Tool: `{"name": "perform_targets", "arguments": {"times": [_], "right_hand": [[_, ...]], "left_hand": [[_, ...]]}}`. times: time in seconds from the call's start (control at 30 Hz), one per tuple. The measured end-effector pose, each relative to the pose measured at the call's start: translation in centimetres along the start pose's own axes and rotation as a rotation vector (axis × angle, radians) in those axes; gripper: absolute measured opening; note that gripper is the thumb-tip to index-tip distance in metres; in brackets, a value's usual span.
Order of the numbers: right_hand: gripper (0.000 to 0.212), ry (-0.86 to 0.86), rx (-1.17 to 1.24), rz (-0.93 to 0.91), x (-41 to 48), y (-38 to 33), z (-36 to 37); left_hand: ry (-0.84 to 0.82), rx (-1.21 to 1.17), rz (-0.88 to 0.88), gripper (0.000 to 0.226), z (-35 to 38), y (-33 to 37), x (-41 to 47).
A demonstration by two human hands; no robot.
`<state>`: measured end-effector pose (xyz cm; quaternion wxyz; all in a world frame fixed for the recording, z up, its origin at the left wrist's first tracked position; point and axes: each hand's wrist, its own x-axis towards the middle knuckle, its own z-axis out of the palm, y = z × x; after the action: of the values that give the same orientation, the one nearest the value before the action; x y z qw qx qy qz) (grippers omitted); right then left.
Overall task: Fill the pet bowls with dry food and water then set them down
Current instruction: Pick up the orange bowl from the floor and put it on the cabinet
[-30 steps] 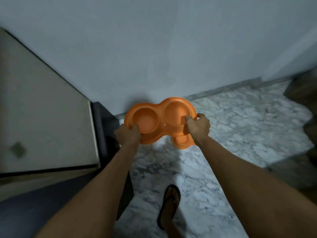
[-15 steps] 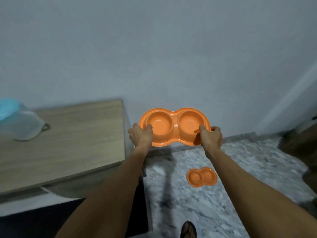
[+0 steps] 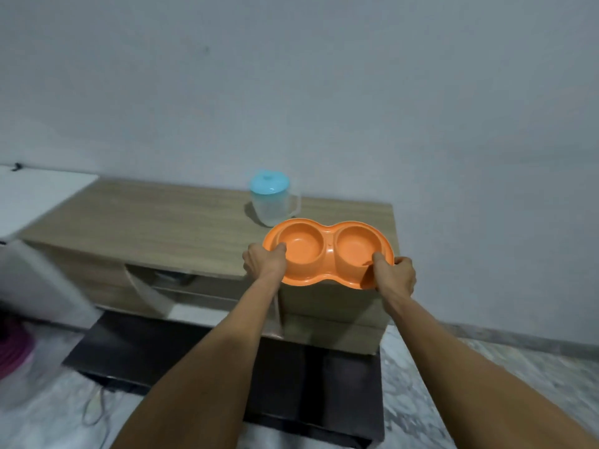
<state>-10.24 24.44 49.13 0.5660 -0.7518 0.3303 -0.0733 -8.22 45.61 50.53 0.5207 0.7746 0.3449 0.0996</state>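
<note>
Since half a second ago the view has swung left. The small orange dish on the floor is out of frame, and the double pet bowl (image 3: 328, 254) now hangs over the right end of the desk (image 3: 162, 218), with the blue-lidded jug (image 3: 274, 202) just beside it at 11 o'clock. The left hand (image 3: 264, 264) at 8 o'clock and the right hand (image 3: 395, 277) at 4 o'clock each grip its rim, fingers (image 3: 403, 262) curled round the edge and thumbs on top. The bowl is orange plastic, peanut-shaped, with both round basins empty.
</note>
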Motion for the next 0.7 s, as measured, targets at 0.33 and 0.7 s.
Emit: {"name": "perform_targets", "arguments": {"times": [0.33, 0.7], "right_hand": [[0.064, -0.177, -0.053, -0.06, -7.4, -4.0, 19.1], [0.06, -0.116, -0.065, 0.049, -5.7, -6.4, 36.6]], "left_hand": [[0.208, -0.019, -0.092, 0.059, -14.1, -5.0, 13.9], [0.04, 0.016, -0.108, 0.038, -17.8, -5.9, 31.3]]}}
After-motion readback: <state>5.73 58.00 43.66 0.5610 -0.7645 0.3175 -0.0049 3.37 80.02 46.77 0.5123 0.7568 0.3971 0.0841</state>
